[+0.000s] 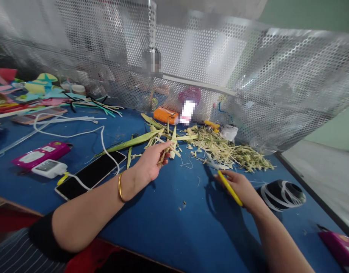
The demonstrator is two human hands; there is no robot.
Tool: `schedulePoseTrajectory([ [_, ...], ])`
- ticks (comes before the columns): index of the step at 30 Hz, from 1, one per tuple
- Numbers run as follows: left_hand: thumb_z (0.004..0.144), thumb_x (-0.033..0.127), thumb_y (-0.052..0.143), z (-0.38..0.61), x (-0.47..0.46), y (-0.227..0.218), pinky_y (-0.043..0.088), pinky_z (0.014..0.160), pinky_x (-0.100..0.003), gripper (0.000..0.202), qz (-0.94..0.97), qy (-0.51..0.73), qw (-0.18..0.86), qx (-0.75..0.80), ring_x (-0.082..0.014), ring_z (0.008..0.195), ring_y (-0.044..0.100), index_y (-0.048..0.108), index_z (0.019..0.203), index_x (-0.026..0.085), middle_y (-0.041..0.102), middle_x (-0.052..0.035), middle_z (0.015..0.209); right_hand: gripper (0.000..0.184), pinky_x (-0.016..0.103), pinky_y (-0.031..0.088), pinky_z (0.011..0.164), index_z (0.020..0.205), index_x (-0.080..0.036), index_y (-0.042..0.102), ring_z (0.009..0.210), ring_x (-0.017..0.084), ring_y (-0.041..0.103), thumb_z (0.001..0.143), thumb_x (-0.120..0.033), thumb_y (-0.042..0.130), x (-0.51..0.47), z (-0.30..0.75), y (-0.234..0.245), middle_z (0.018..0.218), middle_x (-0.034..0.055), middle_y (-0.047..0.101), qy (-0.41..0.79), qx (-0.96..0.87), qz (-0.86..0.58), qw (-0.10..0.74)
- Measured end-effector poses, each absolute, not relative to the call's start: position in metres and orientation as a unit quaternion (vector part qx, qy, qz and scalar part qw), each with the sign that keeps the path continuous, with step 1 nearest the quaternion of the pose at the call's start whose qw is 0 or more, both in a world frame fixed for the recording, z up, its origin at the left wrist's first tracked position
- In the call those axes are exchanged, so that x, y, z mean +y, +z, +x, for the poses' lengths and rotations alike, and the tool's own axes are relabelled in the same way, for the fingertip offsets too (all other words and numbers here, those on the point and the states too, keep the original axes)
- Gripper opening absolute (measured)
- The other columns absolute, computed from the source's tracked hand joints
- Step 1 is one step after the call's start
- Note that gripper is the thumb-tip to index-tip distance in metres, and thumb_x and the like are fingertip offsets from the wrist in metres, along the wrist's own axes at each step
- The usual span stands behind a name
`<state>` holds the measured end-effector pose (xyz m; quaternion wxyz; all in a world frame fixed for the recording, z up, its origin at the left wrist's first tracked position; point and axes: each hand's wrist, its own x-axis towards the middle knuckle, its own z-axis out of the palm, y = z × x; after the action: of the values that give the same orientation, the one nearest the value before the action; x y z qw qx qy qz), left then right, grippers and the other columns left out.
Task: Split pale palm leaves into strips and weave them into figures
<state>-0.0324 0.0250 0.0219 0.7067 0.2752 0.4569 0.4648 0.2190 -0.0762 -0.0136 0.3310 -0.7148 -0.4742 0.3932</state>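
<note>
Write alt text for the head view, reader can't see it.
A person's left hand pinches pale leaf strips over a blue table while the right hand holds a slim yellow tool. Beyond lies a heap of greenish clippings before a perforated screen; a phone lies at left, a black cylinder at right.

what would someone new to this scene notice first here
Probably the two bare hands over the blue table: the left hand holds pale leaf pieces near the middle, and the right hand grips a slim yellow tool. Next might come the heap of shredded leaf scraps beyond the right hand, then the bright orange box at the back, by the perforated screen.
</note>
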Motion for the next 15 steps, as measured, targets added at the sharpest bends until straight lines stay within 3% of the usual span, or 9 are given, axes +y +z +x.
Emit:
schedulePoseTrajectory([
  [4, 0.073, 0.021, 0.074, -0.039, 0.023, 0.03, 0.035, 0.045, -0.018, 0.009, 0.241, 0.483, 0.711, 0.451, -0.0048, 0.053, 0.051, 0.066, 0.074, 0.015, 0.06, 0.0005, 0.066, 0.039, 0.018, 0.026, 0.03, 0.083, -0.018, 0.061, 0.031, 0.005, 0.033, 0.069, -0.052, 0.073, -0.075, 0.213, -0.005, 0.044, -0.0092, 0.045, 0.452, -0.419, -0.673, 0.408],
  [9, 0.078, 0.02, 0.07, -0.045, 0.029, 0.031, 0.035, 0.045, -0.017, 0.007, 0.232, 0.496, 0.709, 0.444, -0.0029, 0.05, 0.051, 0.069, 0.082, 0.015, 0.06, 0.0019, 0.065, 0.039, 0.015, 0.031, 0.027, 0.082, -0.017, 0.058, 0.032, 0.003, 0.039, 0.068, -0.05, 0.074, -0.062, 0.171, -0.002, 0.056, -0.0059, 0.057, 0.547, -0.438, -0.615, 0.362],
  [15, 0.076, 0.022, 0.071, -0.047, 0.033, 0.027, 0.035, 0.044, -0.017, 0.01, 0.244, 0.49, 0.717, 0.431, -0.0029, 0.048, 0.051, 0.066, 0.079, 0.014, 0.059, 0.0027, 0.063, 0.029, 0.015, 0.028, 0.025, 0.079, -0.017, 0.058, 0.031, 0.005, 0.04, 0.072, -0.041, 0.071, -0.03, 0.16, -0.013, 0.054, -0.0036, 0.058, 0.584, -0.397, -0.617, 0.347],
])
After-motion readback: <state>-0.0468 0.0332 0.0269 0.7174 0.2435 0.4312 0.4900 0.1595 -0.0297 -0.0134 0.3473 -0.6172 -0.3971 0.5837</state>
